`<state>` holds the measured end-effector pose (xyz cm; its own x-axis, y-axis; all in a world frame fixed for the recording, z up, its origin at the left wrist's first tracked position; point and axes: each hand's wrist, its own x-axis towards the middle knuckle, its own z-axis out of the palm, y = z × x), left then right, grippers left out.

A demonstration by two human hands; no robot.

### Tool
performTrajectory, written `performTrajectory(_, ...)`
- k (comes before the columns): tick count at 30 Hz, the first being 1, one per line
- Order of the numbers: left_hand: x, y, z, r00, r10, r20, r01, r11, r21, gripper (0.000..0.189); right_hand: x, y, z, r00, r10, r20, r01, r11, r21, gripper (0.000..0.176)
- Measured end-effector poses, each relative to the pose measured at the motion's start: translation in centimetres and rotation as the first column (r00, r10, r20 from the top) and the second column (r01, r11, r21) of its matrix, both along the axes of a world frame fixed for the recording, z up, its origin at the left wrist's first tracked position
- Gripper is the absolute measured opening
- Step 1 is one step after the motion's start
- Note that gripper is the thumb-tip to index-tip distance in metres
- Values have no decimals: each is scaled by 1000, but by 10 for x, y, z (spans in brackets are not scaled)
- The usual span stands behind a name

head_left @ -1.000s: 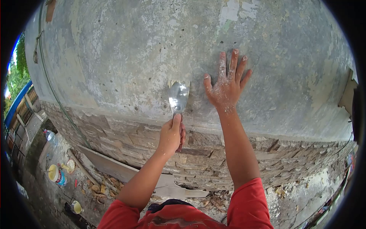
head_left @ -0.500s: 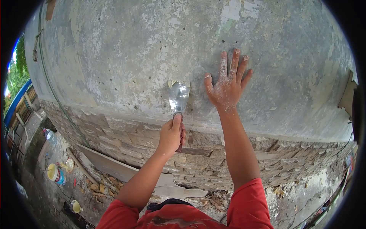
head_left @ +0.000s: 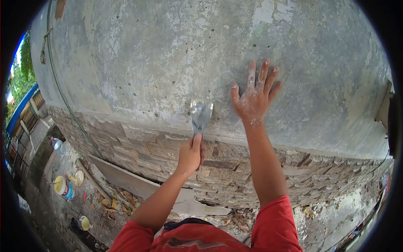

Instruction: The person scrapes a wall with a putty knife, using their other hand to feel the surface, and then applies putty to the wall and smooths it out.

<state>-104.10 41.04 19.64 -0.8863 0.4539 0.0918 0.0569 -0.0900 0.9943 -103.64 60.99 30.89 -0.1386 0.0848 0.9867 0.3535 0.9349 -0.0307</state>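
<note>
My left hand (head_left: pixel 191 157) is wrapped round the dark handle of a putty knife (head_left: pixel 201 115), thumb along the handle. Its wide metal blade points up and lies at the lower part of a grey, patchy wall (head_left: pixel 147 54); the blade is slightly blurred. To the right, my right hand (head_left: pixel 254 98) rests against the wall with fingers spread. White dust covers its fingers and back. Flaking pale paint and small dark pits mark the wall's surface around both hands.
Rough stone cladding (head_left: pixel 226 164) runs below the plaster. On the ground at left stand a paint bucket (head_left: pixel 64 187), a small pale container (head_left: pixel 85 223) and a plastic bottle (head_left: pixel 58 145). A board (head_left: pixel 121 174) leans at the wall's base, near dry leaves. A green hose (head_left: pixel 63 96) hangs at left.
My left hand has drawn the putty knife slightly downward along the wall. My right hand stays spread on the wall; the whole view has shifted a little.
</note>
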Motion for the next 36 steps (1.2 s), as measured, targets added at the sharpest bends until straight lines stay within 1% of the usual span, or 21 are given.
performTrajectory(2,-7,-1,35,1000,8,-19,-8,1000,5,52,-7,-5,-20,1000,-3,2,2,1000,8,66)
performTrajectory(4,-19,1,69,995,-12,-96,24,992,123,53,-13,-14,-33,1000,-7,-13,8,1000,27,64)
performTrajectory(5,-22,1,71,994,-11,-111,27,990,139,53,-16,-19,-34,999,32,-26,-33,999,-24,64)
performTrajectory(6,-23,2,68,993,13,-120,-1,995,95,54,-18,-22,-36,997,72,-38,-74,995,-72,63)
performTrajectory(7,-23,2,61,991,38,-128,-31,998,50,54,-20,-22,-40,996,73,-48,-75,996,-53,63)
performTrajectory(8,-17,1,45,990,58,-132,-59,998,-1,56,-23,-21,-43,1000,14,-18,-14,1000,-7,63)
performTrajectory(10,-4,-1,4,1000,21,4,-21,1000,5,56,-26,-22,-42,998,-58,15,57,998,40,62)
performTrajectory(11,-3,-1,-5,1000,19,-10,-18,1000,13,56,-25,-22,-42,998,-60,0,60,997,48,62)
performTrajectory(13,-5,-2,-12,996,81,-29,-81,997,4,58,-22,-24,-41,998,-6,64,-2,994,113,58)
performTrajectory(16,-21,-12,56,997,57,-53,-56,998,22,56,-17,-26,-38,993,6,117,-19,994,107,58)
performTrajectory(18,-41,-14,87,986,77,-149,-58,990,130,57,-16,-30,-36,987,5,162,-20,996,91,59)
performTrajectory(21,-41,-19,75,989,62,-131,-52,995,83,56,-20,-35,-28,993,44,105,-52,996,73,62)
performTrajectory(22,-33,-20,58,996,57,-72,-54,998,41,55,-20,-40,-18,989,75,127,-83,995,58,62)
performTrajectory(24,-22,-19,16,996,79,-42,-76,995,57,56,-20,-52,5,981,121,152,-127,992,27,60)
performTrajectory(26,-21,-18,29,991,130,-17,-129,990,57,59,-30,-58,21,986,127,105,-134,989,55,60)
performTrajectory(27,-29,-20,42,991,115,-74,-110,992,65,58,-34,-64,25,986,146,83,-153,985,77,60)
performTrajectory(30,-58,-28,123,970,66,-232,-37,991,127,57,-44,-81,43,988,124,97,-130,990,63,59)
performTrajectory(32,-72,-33,130,966,95,-239,-63,988,141,57,-55,-91,48,988,118,95,-125,990,61,58)
performTrajectory(33,-78,-35,129,965,106,-242,-71,986,148,57,-60,-95,48,991,109,81,-113,992,48,58)
performTrajectory(35,-73,-47,84,966,150,-209,-125,984,128,58,-68,-100,46,991,114,65,-116,993,29,58)
performTrajectory(36,-68,-56,56,985,124,-122,-111,988,106,59,-70,-102,44,991,120,59,-122,992,27,58)
